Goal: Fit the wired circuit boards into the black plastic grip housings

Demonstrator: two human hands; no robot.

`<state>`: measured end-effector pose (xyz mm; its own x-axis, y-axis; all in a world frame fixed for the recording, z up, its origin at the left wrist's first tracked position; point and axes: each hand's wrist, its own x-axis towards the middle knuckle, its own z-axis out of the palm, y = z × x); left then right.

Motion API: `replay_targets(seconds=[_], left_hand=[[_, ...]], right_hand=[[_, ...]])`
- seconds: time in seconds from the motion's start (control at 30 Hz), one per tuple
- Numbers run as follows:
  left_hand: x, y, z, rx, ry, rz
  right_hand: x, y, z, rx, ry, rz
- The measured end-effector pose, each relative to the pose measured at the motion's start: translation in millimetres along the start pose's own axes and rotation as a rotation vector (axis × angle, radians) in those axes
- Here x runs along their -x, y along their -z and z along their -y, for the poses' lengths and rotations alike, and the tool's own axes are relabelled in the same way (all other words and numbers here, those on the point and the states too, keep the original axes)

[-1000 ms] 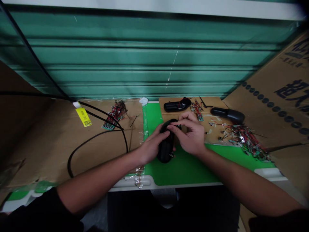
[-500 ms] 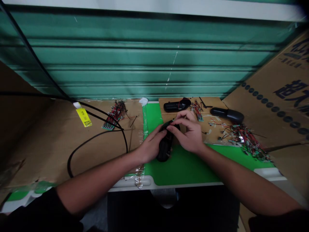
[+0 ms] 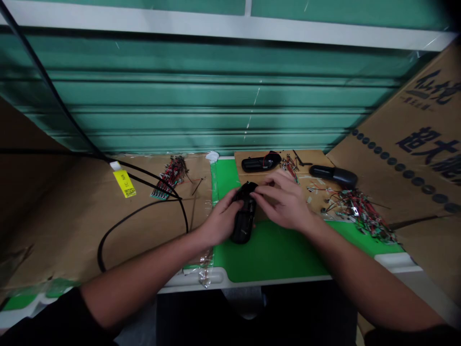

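My left hand is closed around an elongated black plastic housing, its thumb lying across the middle of the open hollow side. The housing is held over the green table mat, with its rounded lower end towards me. At its upper right edge, my right hand is closed in a pinch; whatever lies between its fingertips is too small to make out. Beyond my hands, a similar black housing with a red wire lies on cardboard, next to a small bunch of wired circuit boards.
A dark closed-looking shell and a tangled pile of wired boards lie at the right. To the left, more boards rest on cardboard, crossed by black cables bearing a yellow tag. A green ridged wall stands behind.
My right hand has shifted slightly right, off the top of the housing, so more of its upper end shows. The left hand keeps its hold. The camera view has tilted up a little.
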<state>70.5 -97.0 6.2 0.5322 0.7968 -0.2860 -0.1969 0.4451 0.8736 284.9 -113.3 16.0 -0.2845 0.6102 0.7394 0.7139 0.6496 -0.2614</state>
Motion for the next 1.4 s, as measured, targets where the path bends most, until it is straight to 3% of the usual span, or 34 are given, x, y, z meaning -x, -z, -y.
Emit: replay_targets(seconds=[0.33,0.57,0.73,0.87,0.97,1.07,1.23,1.4], left_hand=[[-5,4.1,2,-0.178,-0.171,-0.046],[-7,6.6,4,-0.164,-0.142,-0.046],[-7,7.1,4,-0.125,-0.150,-0.014],[-10,6.9,2,-0.138,-0.240,-0.028],[-12,7.3,1,-0.134,-0.187,-0.095],[-13,7.3,-2,-0.099,-0.076,-0.169],[-12,5.5,-10,0.014,0.052,-0.200],[-12,8.6,-18,0.038,0.060,-0.239]], right_hand=[[3,-3,5,0.061,0.050,0.103],[7,-3,-1,0.080,0.079,0.013],[1,2,8,0.153,0.074,0.154],[-3,1,13,-0.018,0.011,0.227],[-5,0,8,-0.142,-0.092,0.149],[-6,-2,-8,-0.060,-0.179,0.077],[-4,-19,-38,0.219,-0.300,0.268],[-1,-35,-49,0.251,-0.395,0.350]])
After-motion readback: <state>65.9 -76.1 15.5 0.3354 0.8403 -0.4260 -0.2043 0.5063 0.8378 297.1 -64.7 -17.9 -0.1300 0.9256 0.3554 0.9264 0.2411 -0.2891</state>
